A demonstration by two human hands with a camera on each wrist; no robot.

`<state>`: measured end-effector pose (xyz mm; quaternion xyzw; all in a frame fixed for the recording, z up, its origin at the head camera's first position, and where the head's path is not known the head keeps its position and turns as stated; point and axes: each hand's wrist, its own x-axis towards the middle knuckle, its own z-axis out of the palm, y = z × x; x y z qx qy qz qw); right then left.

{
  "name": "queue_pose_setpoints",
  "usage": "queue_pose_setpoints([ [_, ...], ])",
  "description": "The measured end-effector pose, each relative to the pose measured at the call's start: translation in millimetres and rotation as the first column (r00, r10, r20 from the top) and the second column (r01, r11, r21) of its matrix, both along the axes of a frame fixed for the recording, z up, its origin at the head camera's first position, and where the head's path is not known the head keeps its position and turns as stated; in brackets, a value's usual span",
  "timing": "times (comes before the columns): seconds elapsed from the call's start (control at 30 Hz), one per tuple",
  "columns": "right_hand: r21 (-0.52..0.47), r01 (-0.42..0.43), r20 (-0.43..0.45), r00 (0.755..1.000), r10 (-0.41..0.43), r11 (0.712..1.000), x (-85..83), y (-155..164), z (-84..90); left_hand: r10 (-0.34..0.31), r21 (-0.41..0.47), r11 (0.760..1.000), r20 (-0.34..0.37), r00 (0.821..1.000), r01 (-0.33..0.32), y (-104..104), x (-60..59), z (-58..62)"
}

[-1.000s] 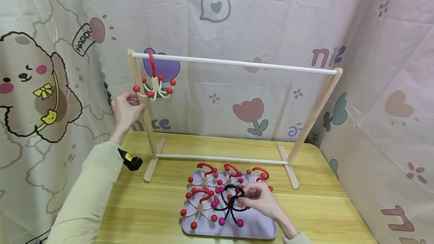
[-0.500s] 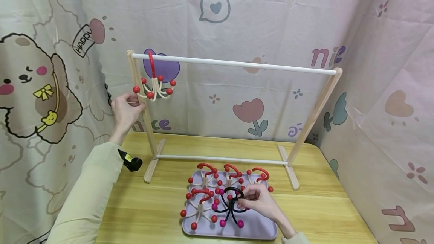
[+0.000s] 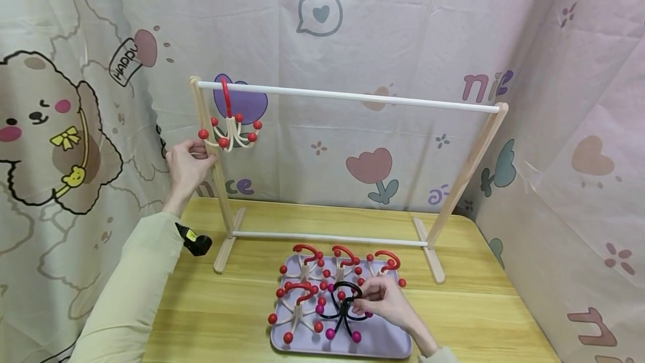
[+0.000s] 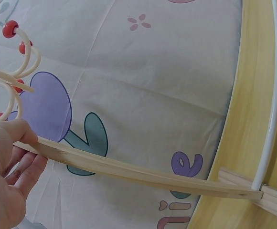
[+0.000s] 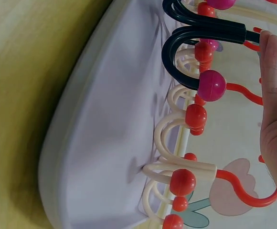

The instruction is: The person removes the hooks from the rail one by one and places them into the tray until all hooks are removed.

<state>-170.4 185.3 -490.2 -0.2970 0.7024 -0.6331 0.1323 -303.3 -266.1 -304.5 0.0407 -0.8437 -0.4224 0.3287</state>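
Observation:
My left hand [image 3: 187, 162] grips the left upright of a wooden rack [image 3: 209, 144], seen in the left wrist view as fingers [image 4: 12, 162] curled round the post [image 4: 129, 171]. One cream hanger with red balls [image 3: 229, 128] hangs from the white top bar [image 3: 353, 95] near that post. My right hand [image 3: 380, 298] pinches a black hanger with magenta balls [image 3: 342, 310] over the lilac tray [image 3: 383, 340]. The right wrist view shows the black hook [image 5: 200, 43] by my fingers [image 5: 272, 81], with cream and red hangers [image 5: 186, 167] beneath.
Several more cream hangers with red hooks [image 3: 312, 273] lie in the tray. The rack's feet and lower rail [image 3: 327, 237] stand just behind the tray on the wooden table [image 3: 211, 318]. A patterned cloth backdrop [image 3: 403, 27] encloses the table on three sides.
My right hand has drifted slightly down and toward me on the black hanger, which shifted a little with it. The left hand stays on the post.

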Motion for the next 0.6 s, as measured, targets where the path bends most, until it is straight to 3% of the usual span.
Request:
queue_pose_setpoints([
  [0.6,0.050,0.035,0.007,0.999,-0.035,0.998,0.4,1.7,-3.0,0.011,-0.003,1.000,-0.003,1.000,-0.011,0.5,-0.2,-0.9],
])
